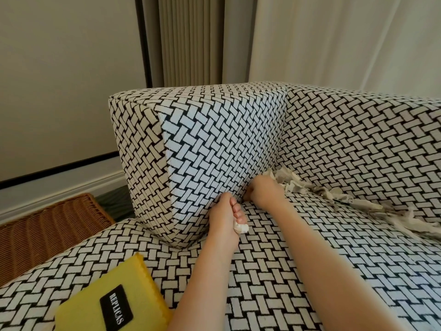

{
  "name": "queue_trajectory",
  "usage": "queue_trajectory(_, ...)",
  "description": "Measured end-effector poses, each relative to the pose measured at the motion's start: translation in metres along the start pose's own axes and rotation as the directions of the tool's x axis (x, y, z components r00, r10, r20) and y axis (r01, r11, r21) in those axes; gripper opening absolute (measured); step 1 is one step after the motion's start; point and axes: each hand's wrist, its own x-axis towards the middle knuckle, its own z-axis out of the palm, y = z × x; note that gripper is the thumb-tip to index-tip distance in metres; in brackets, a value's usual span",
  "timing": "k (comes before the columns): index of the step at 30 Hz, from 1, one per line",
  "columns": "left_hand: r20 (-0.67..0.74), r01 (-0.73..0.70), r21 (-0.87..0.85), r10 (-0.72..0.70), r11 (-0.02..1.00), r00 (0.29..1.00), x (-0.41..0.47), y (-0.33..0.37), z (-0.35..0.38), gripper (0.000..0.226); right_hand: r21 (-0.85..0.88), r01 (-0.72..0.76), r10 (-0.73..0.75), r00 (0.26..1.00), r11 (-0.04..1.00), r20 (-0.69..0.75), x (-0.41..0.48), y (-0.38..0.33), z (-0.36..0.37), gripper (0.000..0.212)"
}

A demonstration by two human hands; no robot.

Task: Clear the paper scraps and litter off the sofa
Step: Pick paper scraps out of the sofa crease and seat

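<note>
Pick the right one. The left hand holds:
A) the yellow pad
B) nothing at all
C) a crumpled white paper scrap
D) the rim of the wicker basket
C: the left hand has its fingers curled round a crumpled white paper scrap, which pokes out beneath them.

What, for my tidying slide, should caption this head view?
Left hand holds a paper wad; right hand is beside scraps strewn on the sofa.
</note>
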Motion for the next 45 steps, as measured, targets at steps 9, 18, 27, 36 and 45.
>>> queue_trajectory(9, -0.016, 0.175, -0.284, -0.187, 0.943, 0.982, 0.025, -0.003, 0.027, 0.024, 0.746, -0.165, 0.017, 0.979, 0.646, 0.202, -0.013, 0.036, -0.057, 0.017)
queue_trajectory(18, 0.042, 0.162, -0.145, -0.157, 0.976, 0.987, 0.055, -0.017, 0.06, 0.029, 0.462, 0.013, -0.113, 0.975, 0.887, 0.189, -0.005, 0.027, -0.051, 0.012)
queue_trajectory(27, -0.031, 0.025, -0.054, -0.027, 0.998, 0.999, 0.076, -0.024, 0.064, 0.036, 0.825, -0.152, 0.169, 0.983, 0.544, 0.069, 0.01, 0.072, -0.075, 0.021)
queue_trajectory(36, 0.139, 0.14, -0.093, -0.126, 0.986, 0.982, 0.081, -0.017, 0.058, 0.039, -0.117, -0.197, 0.188, 0.979, 0.974, -0.084, 0.044, 0.039, -0.013, 0.029)
queue_trajectory(45, 0.163, 0.141, -0.101, -0.124, 0.985, 0.979, 0.082, -0.018, 0.056, 0.037, -0.103, -0.148, 0.14, 0.987, 0.984, -0.085, 0.054, 0.047, -0.013, 0.019)
